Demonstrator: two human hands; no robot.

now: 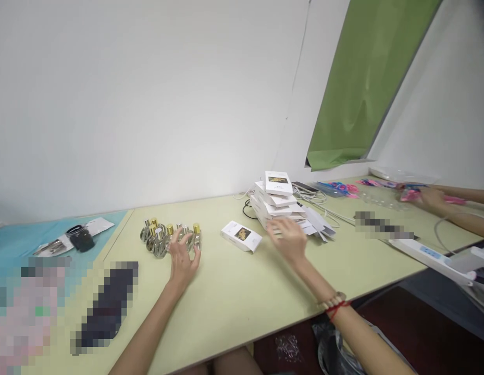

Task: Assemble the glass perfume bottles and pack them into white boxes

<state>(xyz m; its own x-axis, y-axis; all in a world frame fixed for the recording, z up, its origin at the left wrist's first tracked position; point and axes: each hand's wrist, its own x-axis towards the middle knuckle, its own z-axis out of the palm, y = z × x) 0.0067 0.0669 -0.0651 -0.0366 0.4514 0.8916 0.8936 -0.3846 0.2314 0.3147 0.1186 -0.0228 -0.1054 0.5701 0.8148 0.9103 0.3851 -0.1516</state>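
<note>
My left hand [182, 261] reaches in at the near right side of a cluster of small glass bottles [159, 247] with gold and silver caps. Its thumb and fingers are apart, by a gold-capped bottle [197, 237] at the cluster's right end; I cannot tell whether they touch it. Over the table, my right hand [289, 240] is in front of a pile of white boxes [278, 195], its fingers apart and pointing left, with nothing visible in them. Between my hands a white box [240, 236] with a dark printed picture lies flat, its right end flap open.
White cables [314, 195] run behind the boxes. A power strip [429, 255] lies at the right edge. Another person's hands [431, 200] handle pink and blue items there. On the left are a blue cloth [26, 234], a dark jar [81, 239] and a blurred-out dark object [111, 302].
</note>
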